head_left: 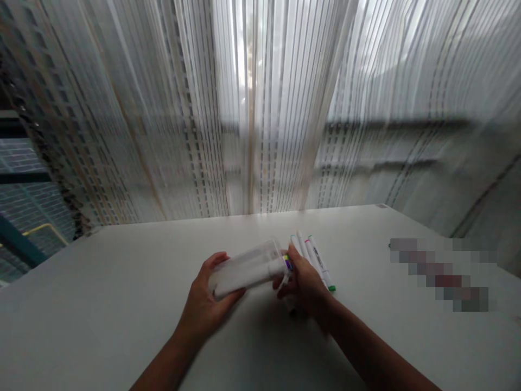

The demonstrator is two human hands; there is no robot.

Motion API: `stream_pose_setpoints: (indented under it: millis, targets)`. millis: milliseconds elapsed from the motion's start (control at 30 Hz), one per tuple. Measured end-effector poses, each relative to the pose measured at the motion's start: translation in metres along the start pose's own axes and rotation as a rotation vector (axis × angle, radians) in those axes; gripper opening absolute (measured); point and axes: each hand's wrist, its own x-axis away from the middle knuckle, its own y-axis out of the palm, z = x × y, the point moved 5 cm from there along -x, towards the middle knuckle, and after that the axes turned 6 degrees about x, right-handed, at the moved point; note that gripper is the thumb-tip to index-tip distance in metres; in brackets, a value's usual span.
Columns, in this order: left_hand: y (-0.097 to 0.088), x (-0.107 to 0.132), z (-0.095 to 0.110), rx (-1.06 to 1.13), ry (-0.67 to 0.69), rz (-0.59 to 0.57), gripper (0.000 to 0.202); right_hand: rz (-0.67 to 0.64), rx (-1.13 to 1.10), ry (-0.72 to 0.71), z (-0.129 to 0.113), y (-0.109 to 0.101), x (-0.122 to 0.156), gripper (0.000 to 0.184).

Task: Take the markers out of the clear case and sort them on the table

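My left hand [205,298] grips a translucent plastic marker case [246,269] lying tilted above the white table [122,304], fingers wrapped round its left end. My right hand [303,279] is closed at the case's right end, pinching marker ends with coloured caps [287,263] that stick out of it. Just right of that hand, three white markers [315,255] lie side by side on the table, one with a green cap near its lower end.
Sheer striped curtains [264,108] hang along the table's far edge. A blurred-out patch [442,271] sits on the table at the right. At far left a window shows railings outside.
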Motion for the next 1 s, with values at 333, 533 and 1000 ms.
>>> stream_pose_setpoints:
  millis: [333,533,1000]
  targets:
    - [-0.004,0.003,0.009,0.038,0.129,0.145,0.064,-0.017,0.003,0.093,0.000,-0.002,0.000,0.040]
    - [-0.004,0.003,0.016,0.064,0.193,0.199,0.061,-0.059,-0.015,0.106,-0.001,0.002,0.001,0.039]
    - [-0.012,0.000,0.007,0.006,0.194,0.123,0.060,-0.061,0.056,0.086,-0.004,0.000,0.003,0.021]
